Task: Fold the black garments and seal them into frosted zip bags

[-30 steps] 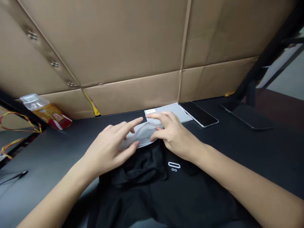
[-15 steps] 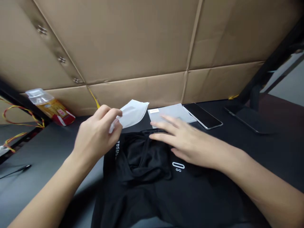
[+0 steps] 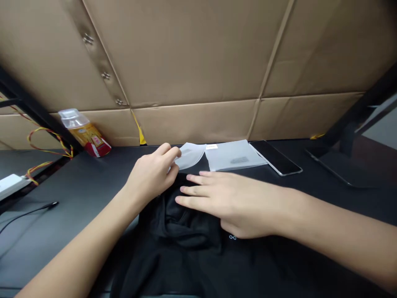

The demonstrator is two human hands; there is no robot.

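A black garment (image 3: 192, 273) lies spread in front of me, with a bunched, folded part in its middle and a bit of white print showing beside my right hand. My left hand (image 3: 155, 171) is closed in a pinch on a thin white sheet (image 3: 191, 155), whose free end sticks out to the right behind the garment. Over the bunched cloth, my right hand (image 3: 238, 200) lies palm down with its fingers stretched out, seemingly touching the fabric. Its palm and part of the print are hidden.
Behind the garment lie a pale flat packet (image 3: 232, 153) with a small label and a dark phone (image 3: 277, 158). Further right is another dark flat device (image 3: 338, 169). A yellow and red bottle (image 3: 89, 134), a black cable (image 3: 31, 211) and a white plug block (image 3: 12, 185) are on the left. Cardboard (image 3: 192, 54) walls the back.
My right hand has moved left and nearer, further onto the bunched cloth. The white sheet in my left hand has come down lower. The whole view has shifted slightly.
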